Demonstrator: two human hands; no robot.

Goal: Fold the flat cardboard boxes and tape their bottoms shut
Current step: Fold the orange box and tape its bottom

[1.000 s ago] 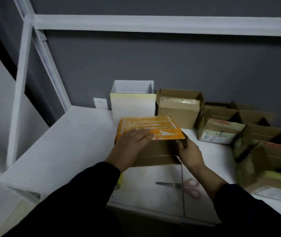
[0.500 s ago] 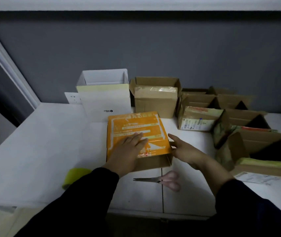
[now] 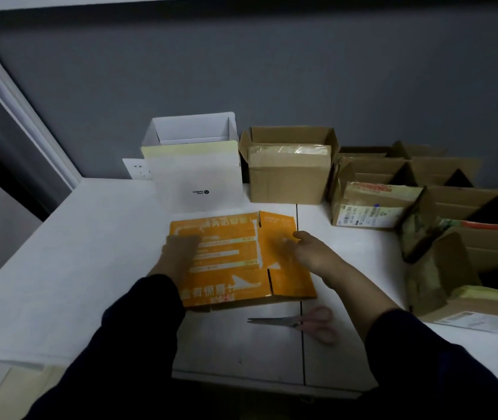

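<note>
An orange cardboard box [image 3: 235, 259] with white print lies on the white table [image 3: 90, 253] in front of me, its flaps spread flat on top. My left hand [image 3: 178, 256] lies flat on the box's left part, fingers pointing away from me. On the right flap my right hand [image 3: 305, 253] presses with its fingers toward the middle seam; the fingers are blurred.
Scissors with pink handles [image 3: 302, 324] lie just in front of the orange box. A white box [image 3: 196, 174] and a brown box [image 3: 287, 174] stand open at the back. Several opened brown boxes [image 3: 453, 225] crowd the right side. A wall socket [image 3: 137, 168] sits at the back left.
The box's right flap has come down flat and my right hand moved from the box's right side onto it. My left hand slid toward the box's left edge. The camera tilted down.
</note>
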